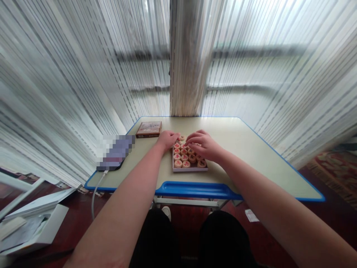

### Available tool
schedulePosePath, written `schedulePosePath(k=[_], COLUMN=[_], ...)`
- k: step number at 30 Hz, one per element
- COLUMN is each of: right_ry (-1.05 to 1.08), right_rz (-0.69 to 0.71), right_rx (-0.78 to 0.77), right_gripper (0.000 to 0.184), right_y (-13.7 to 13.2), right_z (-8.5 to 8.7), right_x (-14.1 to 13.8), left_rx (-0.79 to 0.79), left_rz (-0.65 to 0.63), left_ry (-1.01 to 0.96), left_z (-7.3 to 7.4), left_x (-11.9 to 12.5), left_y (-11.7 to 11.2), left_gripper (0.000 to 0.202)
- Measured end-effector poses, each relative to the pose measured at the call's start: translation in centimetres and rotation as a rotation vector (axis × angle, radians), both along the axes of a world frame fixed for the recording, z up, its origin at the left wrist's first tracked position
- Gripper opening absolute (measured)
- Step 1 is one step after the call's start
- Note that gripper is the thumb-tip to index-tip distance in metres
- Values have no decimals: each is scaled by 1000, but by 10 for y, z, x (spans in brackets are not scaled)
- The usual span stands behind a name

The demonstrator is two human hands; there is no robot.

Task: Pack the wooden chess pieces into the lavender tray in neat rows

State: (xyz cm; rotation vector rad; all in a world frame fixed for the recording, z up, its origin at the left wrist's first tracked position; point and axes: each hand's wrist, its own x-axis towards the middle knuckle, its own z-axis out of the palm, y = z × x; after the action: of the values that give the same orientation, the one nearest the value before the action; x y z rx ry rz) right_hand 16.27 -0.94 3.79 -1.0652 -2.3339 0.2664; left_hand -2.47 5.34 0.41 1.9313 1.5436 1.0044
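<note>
A shallow open box (190,170) on the table holds several round wooden Chinese chess pieces (184,157) with red or dark characters, laid in rows. My left hand (168,139) is at the box's far left corner. Its fingers are bent and close together; their tips are by a piece, and whatever they grip is hidden. Over the right side of the box is my right hand (205,144), fingers curved and a little apart, covering some pieces. Between the two hands, a chess piece (182,137) shows at the far end. In the near row, a gap separates two pieces.
The box lid (149,128) lies at the table's back left. A phone (115,153), blurred out, is at the left edge with a white cable (94,197) hanging down. A blue pencil groove (198,189) runs along the front. Curtains (184,59) hang behind; an open white box (41,227) is on the floor.
</note>
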Motion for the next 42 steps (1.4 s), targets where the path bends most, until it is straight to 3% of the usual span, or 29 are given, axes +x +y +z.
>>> schedulePosePath(k=[6, 12, 19, 26, 42], right_ry=[81, 148, 369, 353, 267], right_rz=[-146, -256, -215, -234, -280], right_rx=[-80, -201, -347, -373, -389], right_gripper=[30, 37, 39, 40, 42], right_y=[16, 22, 31, 32, 27], right_z=[-11, -17, -25, -24, -19], right_x=[7, 9, 14, 19, 17], left_rx=[-39, -85, -225, -238, -216], left_rz=[5, -36, -115, -285, -196], left_ry=[57, -19, -223, -286, -329], left_z=[-1, 1, 11, 12, 9], left_x=[-5, -5, -10, -21, -20], left_y=[1, -2, -8, -14, -15], left_gripper=[39, 31, 32, 18, 13])
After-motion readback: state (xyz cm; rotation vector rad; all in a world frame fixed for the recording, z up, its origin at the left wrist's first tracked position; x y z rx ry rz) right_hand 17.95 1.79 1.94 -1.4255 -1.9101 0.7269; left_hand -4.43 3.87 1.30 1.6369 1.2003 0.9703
